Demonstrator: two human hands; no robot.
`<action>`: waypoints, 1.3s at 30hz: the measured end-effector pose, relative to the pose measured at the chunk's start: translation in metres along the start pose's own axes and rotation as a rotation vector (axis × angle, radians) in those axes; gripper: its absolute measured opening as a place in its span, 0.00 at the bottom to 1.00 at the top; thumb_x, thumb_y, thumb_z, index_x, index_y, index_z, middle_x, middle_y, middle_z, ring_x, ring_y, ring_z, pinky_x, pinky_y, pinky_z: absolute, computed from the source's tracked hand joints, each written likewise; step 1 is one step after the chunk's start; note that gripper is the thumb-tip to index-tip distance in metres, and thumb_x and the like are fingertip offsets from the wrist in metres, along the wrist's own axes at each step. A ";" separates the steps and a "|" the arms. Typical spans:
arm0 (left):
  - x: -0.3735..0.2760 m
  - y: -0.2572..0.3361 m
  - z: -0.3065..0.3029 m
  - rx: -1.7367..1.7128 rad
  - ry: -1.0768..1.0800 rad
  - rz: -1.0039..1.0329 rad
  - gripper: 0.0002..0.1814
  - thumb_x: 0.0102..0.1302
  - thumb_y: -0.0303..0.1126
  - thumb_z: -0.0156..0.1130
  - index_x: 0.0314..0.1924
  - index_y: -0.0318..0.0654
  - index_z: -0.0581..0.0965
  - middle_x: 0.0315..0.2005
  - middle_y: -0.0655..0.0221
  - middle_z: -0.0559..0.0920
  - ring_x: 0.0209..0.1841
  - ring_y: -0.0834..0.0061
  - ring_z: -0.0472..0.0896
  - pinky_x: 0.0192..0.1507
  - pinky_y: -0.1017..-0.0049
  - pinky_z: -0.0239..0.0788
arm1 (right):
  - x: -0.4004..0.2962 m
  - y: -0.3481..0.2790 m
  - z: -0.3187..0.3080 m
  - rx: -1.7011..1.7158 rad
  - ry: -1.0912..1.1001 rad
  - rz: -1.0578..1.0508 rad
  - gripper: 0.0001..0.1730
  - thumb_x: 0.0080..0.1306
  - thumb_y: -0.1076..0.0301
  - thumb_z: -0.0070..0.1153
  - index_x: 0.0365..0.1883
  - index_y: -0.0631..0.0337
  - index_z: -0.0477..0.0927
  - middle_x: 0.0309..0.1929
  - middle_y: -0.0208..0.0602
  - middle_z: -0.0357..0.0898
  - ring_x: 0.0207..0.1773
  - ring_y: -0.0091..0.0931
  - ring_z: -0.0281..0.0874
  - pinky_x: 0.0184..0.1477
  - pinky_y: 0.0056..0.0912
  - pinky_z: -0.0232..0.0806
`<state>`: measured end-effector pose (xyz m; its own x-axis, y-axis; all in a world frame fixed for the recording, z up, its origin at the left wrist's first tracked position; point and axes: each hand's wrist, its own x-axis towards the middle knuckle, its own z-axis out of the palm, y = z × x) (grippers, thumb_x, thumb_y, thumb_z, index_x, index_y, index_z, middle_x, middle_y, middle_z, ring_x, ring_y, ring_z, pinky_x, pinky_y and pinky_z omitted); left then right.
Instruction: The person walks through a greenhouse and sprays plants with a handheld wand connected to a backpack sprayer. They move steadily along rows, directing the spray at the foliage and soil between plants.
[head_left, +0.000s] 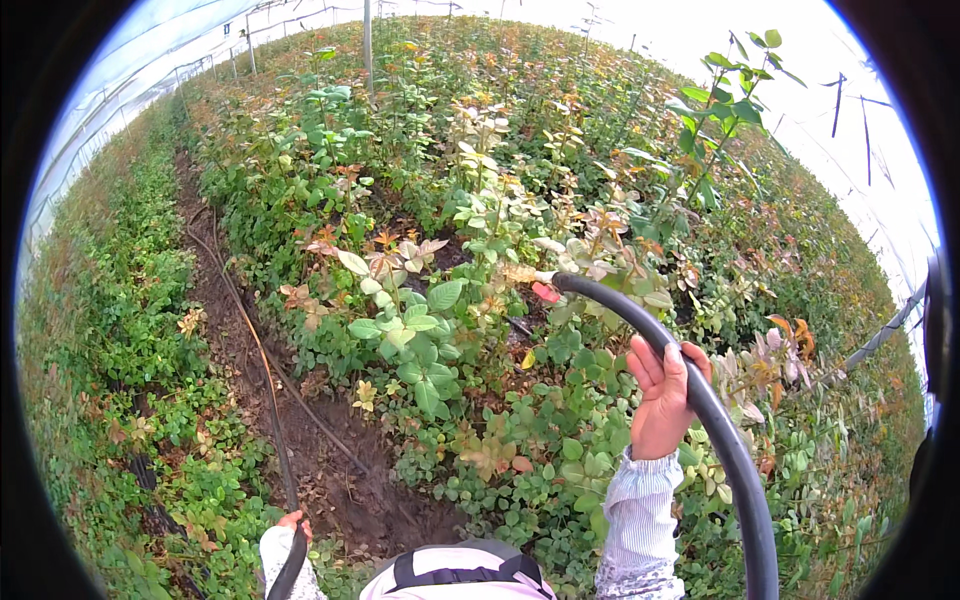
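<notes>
My right hand (664, 394) is closed around a thick black hose (724, 442) at the right. The hose arches up and to the left, ending in a pale nozzle (544, 277) with a red piece (546, 292) below it. What looks like water (517, 274) comes out of the tip among rose-like leaves (480, 202). Low at the left, my left hand (294, 523) grips a dark hose length (289, 472) that runs away along the soil path. Whether both lengths are one hose cannot be seen. Foliage partly hides the ground below the nozzle.
A muddy path (360, 435) with a thin pipe (319, 424) on it runs between dense plant rows (150, 292). A tall leafy stem (709, 127) rises at the upper right. A post (368, 45) stands farther back, under pale greenhouse sheeting (180, 37).
</notes>
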<state>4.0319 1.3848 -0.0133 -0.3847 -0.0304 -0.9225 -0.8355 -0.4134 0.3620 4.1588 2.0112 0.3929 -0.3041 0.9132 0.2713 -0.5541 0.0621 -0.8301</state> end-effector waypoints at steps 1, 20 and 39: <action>0.006 -0.005 -0.004 -0.045 -0.055 -0.030 0.15 0.63 0.41 0.63 0.35 0.39 0.71 0.18 0.64 0.75 0.17 0.67 0.71 0.20 0.69 0.67 | -0.001 -0.003 -0.003 0.000 -0.005 -0.011 0.18 0.70 0.69 0.56 0.53 0.59 0.64 0.50 0.49 0.77 0.46 0.41 0.85 0.46 0.40 0.81; -0.063 -0.078 -0.071 -0.047 -0.147 0.175 0.13 0.67 0.38 0.60 0.40 0.38 0.68 0.20 0.63 0.73 0.19 0.68 0.72 0.20 0.69 0.67 | -0.094 -0.083 -0.085 -0.040 0.021 -0.054 0.16 0.70 0.70 0.56 0.52 0.60 0.65 0.49 0.50 0.78 0.46 0.40 0.85 0.44 0.37 0.82; -0.014 -0.107 -0.099 -0.089 -0.078 0.021 0.11 0.68 0.35 0.59 0.39 0.41 0.66 0.21 0.63 0.73 0.20 0.68 0.71 0.21 0.64 0.66 | -0.170 -0.097 -0.088 -0.068 -0.062 0.065 0.17 0.70 0.69 0.56 0.52 0.57 0.64 0.47 0.46 0.78 0.42 0.37 0.86 0.39 0.33 0.82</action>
<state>4.1651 1.3394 -0.0524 -0.4337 0.0297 -0.9006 -0.7904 -0.4925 0.3644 4.3325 1.8855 0.3839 -0.3867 0.8894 0.2438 -0.4782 0.0327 -0.8776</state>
